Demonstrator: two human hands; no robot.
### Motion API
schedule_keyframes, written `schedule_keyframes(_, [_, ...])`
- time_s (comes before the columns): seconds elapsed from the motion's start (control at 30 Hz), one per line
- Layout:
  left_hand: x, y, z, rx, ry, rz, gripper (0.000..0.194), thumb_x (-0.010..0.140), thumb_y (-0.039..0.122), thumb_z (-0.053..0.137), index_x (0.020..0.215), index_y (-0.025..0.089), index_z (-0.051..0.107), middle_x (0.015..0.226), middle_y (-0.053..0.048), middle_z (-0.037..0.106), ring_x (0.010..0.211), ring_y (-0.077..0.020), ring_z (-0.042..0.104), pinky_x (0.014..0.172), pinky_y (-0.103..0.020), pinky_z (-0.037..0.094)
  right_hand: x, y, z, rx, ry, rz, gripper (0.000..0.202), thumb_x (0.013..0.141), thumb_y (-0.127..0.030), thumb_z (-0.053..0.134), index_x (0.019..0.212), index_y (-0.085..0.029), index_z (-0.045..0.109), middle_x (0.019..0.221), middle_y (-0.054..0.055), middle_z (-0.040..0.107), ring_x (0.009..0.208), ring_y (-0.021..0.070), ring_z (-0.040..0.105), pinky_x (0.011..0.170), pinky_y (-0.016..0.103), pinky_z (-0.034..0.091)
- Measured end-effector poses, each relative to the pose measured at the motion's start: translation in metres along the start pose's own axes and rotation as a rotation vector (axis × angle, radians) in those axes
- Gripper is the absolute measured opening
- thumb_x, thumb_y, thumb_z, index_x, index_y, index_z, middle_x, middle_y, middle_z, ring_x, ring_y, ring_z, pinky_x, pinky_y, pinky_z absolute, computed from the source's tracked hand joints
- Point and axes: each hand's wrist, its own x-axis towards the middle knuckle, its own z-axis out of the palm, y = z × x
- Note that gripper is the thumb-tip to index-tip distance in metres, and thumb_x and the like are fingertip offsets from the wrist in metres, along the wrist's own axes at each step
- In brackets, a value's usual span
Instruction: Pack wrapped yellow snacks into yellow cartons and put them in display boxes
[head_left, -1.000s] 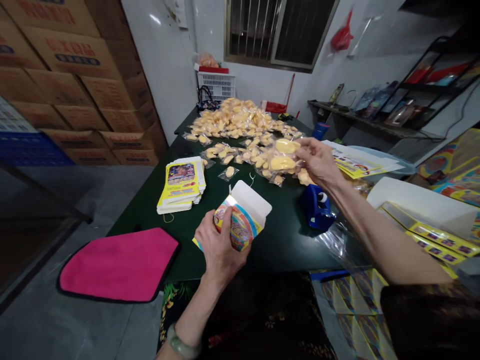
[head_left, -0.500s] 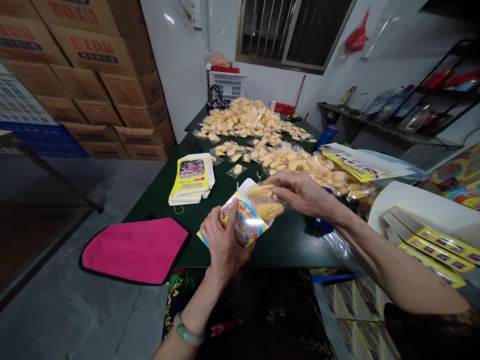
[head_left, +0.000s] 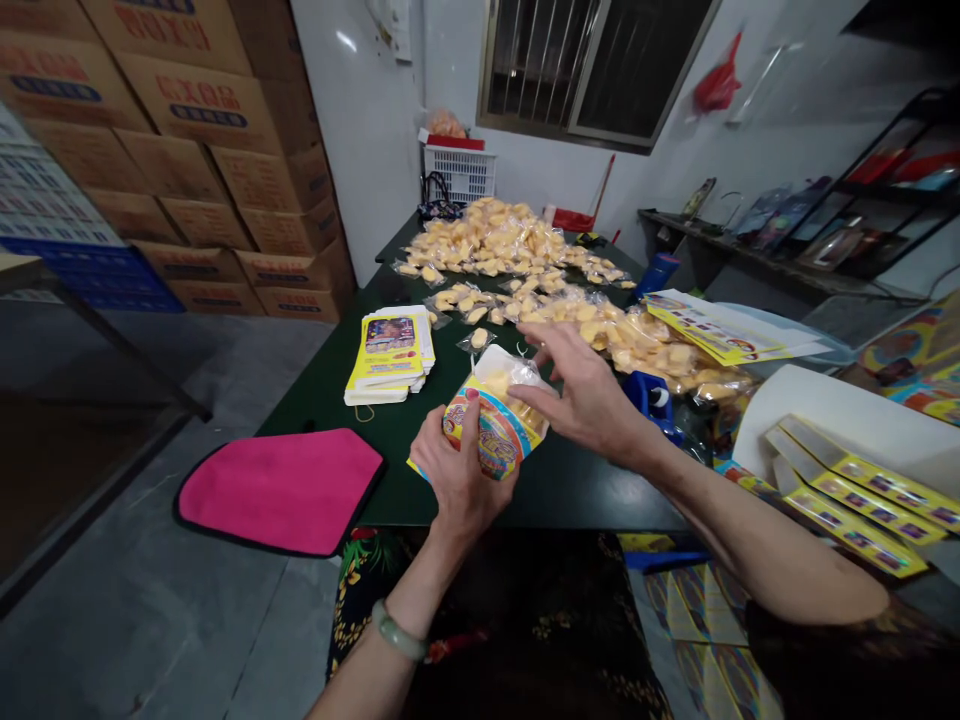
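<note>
My left hand (head_left: 466, 462) grips a colourful printed box (head_left: 491, 432) from below, its thumb on the printed face. Wrapped yellow pieces (head_left: 504, 380) show in the box's open upper end. My right hand (head_left: 574, 385) is at that end with thumb and fingers spread, its thumb close to the wrapper; nothing is pinched between them. Beyond the hands lies a big pile of wrapped yellow pieces (head_left: 510, 240). One wrapped piece (head_left: 478, 339) lies apart, just past the box. To the left is a stack of yellow cards (head_left: 389, 350).
A pink cloth (head_left: 281, 490) lies at the dark green table's (head_left: 600, 500) left edge. Right of my right hand is a blue tape dispenser (head_left: 646, 400). Flat yellow boxes (head_left: 862, 500) lie at the right; a white basket (head_left: 461, 172) stands at the back.
The wrapped pieces that my right hand held outside the box are now mostly inside it. My right hand has let go and its fingers have spread. The view has shifted slightly.
</note>
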Motion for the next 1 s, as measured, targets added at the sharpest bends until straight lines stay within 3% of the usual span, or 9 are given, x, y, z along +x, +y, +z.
schedule_keyframes(0.1, [-0.001,0.002,0.014,-0.02,0.112,-0.062,0.087,0.064,0.045,0.069,0.138,0.015,0.035,0.127,-0.022,0.037,0.115,-0.0388,0.043,0.09,-0.05,0.034,-0.001,-0.002,0.001,-0.067,0.055,-0.129,0.025,0.091,-0.019,0.044,0.11,-0.014,0.06,0.103,0.013,0.064,0.096,0.0236,0.056,0.081,0.038,0.046])
schedule_keyframes(0.2, [-0.008,0.001,0.019,-0.05,0.179,-0.11,0.092,0.063,0.048,0.07,0.139,0.014,0.029,0.128,-0.023,0.037,0.117,-0.039,0.043,0.093,-0.051,0.034,-0.001,-0.012,0.006,-0.177,0.027,-0.198,0.027,0.093,-0.016,0.039,0.095,-0.015,0.065,0.093,0.011,0.067,0.086,0.0219,0.054,0.073,0.035,0.044])
schedule_keyframes(0.3, [-0.01,-0.008,0.008,-0.196,0.167,-0.14,0.098,0.062,0.055,0.071,0.14,0.015,0.028,0.128,-0.021,0.04,0.119,-0.0369,0.044,0.096,-0.051,0.036,-0.003,-0.025,0.01,-0.238,0.002,-0.253,0.028,0.093,-0.016,0.04,0.087,-0.017,0.067,0.08,0.009,0.067,0.08,0.0219,0.05,0.067,0.035,0.04])
schedule_keyframes(0.4, [0.005,-0.019,-0.009,-0.452,0.112,-0.223,0.081,0.073,0.054,0.063,0.137,0.016,0.034,0.128,-0.018,0.046,0.119,-0.0307,0.048,0.097,-0.045,0.039,-0.002,-0.033,0.013,-0.213,0.018,-0.29,0.03,0.094,-0.017,0.038,0.087,-0.018,0.068,0.075,0.007,0.067,0.079,0.0215,0.049,0.067,0.034,0.039])
schedule_keyframes(0.53, [0.04,-0.026,-0.017,-0.773,-0.011,-0.4,0.045,0.087,0.049,0.047,0.115,0.015,0.056,0.103,-0.009,0.063,0.093,-0.0188,0.059,0.086,-0.031,0.045,0.004,-0.036,0.014,-0.156,0.076,-0.347,0.03,0.095,-0.02,0.037,0.096,-0.018,0.067,0.089,0.008,0.07,0.085,0.022,0.053,0.069,0.036,0.042])
schedule_keyframes(0.63, [0.05,-0.025,-0.015,-0.755,0.125,-0.562,0.039,0.083,0.05,0.054,0.098,0.014,0.059,0.086,-0.004,0.062,0.08,-0.0153,0.057,0.076,-0.027,0.045,0.0,-0.035,0.015,-0.116,0.237,-0.248,0.028,0.094,-0.026,0.043,0.113,-0.019,0.062,0.114,0.012,0.064,0.098,0.0252,0.055,0.079,0.041,0.045])
schedule_keyframes(0.73, [0.046,-0.024,-0.015,-0.766,0.213,-0.689,0.036,0.079,0.046,0.059,0.098,0.016,0.054,0.083,-0.002,0.059,0.074,-0.0131,0.055,0.068,-0.025,0.045,-0.015,-0.037,0.022,-0.045,0.306,-0.179,0.028,0.092,-0.022,0.046,0.116,-0.018,0.059,0.111,0.014,0.063,0.098,0.0252,0.056,0.084,0.042,0.047])
schedule_keyframes(0.9, [0.043,-0.02,-0.021,-0.928,0.278,-0.716,0.033,0.075,0.029,0.059,0.102,0.017,0.045,0.095,-0.006,0.06,0.086,-0.0147,0.06,0.077,-0.027,0.049,-0.036,-0.048,0.048,-0.108,0.245,-0.219,0.034,0.091,-0.011,0.042,0.123,-0.01,0.054,0.12,0.019,0.06,0.106,0.0265,0.055,0.083,0.039,0.048])
schedule_keyframes(1.0, [0.04,-0.018,-0.024,-0.942,0.326,-0.639,0.032,0.078,0.029,0.059,0.103,0.018,0.042,0.098,-0.006,0.06,0.088,-0.0146,0.061,0.079,-0.028,0.05,-0.031,-0.057,0.053,-0.227,0.184,-0.216,0.029,0.091,-0.013,0.043,0.115,-0.009,0.059,0.116,0.016,0.064,0.097,0.0244,0.057,0.079,0.036,0.045])
